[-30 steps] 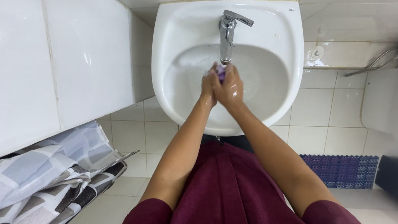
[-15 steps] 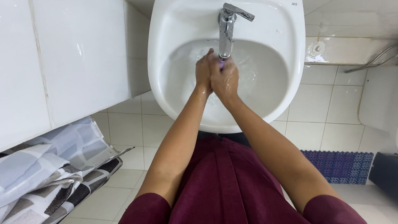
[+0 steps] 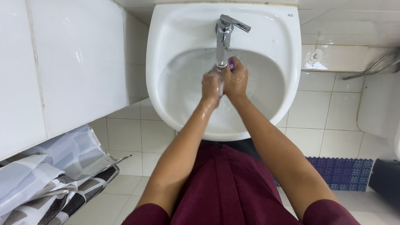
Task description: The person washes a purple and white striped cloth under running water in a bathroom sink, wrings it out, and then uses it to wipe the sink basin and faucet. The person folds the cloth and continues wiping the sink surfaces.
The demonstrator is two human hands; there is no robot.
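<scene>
The person is standing at the white basin (image 3: 281,61), both hands pressed together just under the spout of the chrome tap (image 3: 224,42). The right hand (image 3: 235,81) is curling closed around a small purple object (image 3: 231,65), only its tip peeking out beside the spout; what it is I cannot tell. The left hand (image 3: 210,85) is cupping against the right, wet and foamy. To do this well, they would be keeping the grip firm on that slippery object and working low over the bowl so splashes stay inside. A patterned cloth (image 3: 35,180) is lying well left of the basin.
</scene>
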